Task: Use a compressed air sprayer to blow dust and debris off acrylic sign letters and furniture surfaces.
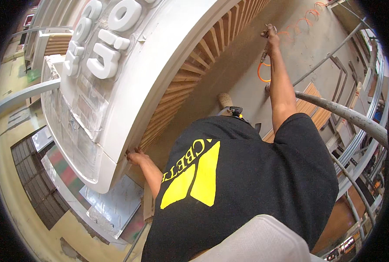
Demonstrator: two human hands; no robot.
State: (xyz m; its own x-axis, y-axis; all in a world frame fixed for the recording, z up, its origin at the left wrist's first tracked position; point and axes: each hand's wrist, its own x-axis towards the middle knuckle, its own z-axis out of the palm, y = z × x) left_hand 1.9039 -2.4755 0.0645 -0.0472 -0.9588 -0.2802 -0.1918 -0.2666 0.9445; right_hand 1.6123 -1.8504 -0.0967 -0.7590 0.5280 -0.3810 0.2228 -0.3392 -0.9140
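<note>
My left hand [137, 157] is at the lower inner edge of a large curved white panel [135, 94], its fingers bent against that edge. Raised white letters stand on the panel's face, partly under clear film. Pale wooden slats [170, 102] line the panel's underside in a fan. My right arm reaches far out. At its end, my right hand [270, 37] is closed around a small air tool [263, 56], mostly hidden by the fingers. An orange hose [259, 72] loops from the tool.
A coiled orange hose [307, 19] trails over the grey floor. Metal scaffold pipes [343, 114] cross on the right, with stacked wooden strips [314, 98] beyond. A grey pipe [24, 97] meets the panel on the left. Sheets and a dark grille [37, 174] lie below.
</note>
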